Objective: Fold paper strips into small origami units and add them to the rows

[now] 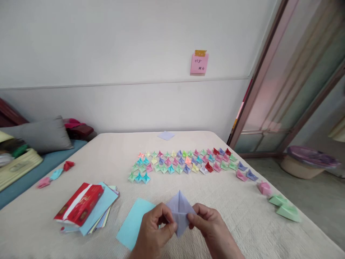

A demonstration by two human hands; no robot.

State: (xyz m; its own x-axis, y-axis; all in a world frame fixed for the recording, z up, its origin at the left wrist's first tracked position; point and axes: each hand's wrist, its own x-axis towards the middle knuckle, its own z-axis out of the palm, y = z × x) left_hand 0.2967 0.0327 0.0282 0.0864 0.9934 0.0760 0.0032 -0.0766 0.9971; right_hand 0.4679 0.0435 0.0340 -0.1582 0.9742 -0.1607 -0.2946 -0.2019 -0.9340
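Observation:
A lavender sheet of origami paper (pixel 179 204), folded into a diamond with a crease down its upper half and a horizontal edge across the middle, is held up between my two hands. My left hand (pixel 156 228) pinches its left side between thumb and bent fingers. On the right side, my right hand (pixel 207 223) grips the paper with the thumb in front and fingers behind. Under and beside my left hand lies a flat light blue sheet (pixel 134 219), partly covered by that hand.
Rows of small folded paper boats (pixel 179 162) stand across the table (pixel 113 151). A red tissue pack (pixel 81 203) rests on a stack of coloured paper (pixel 101 212) at left. Green folded pieces (pixel 288 212) lie near the right edge. A lavender sheet (pixel 166 135) lies at the far edge.

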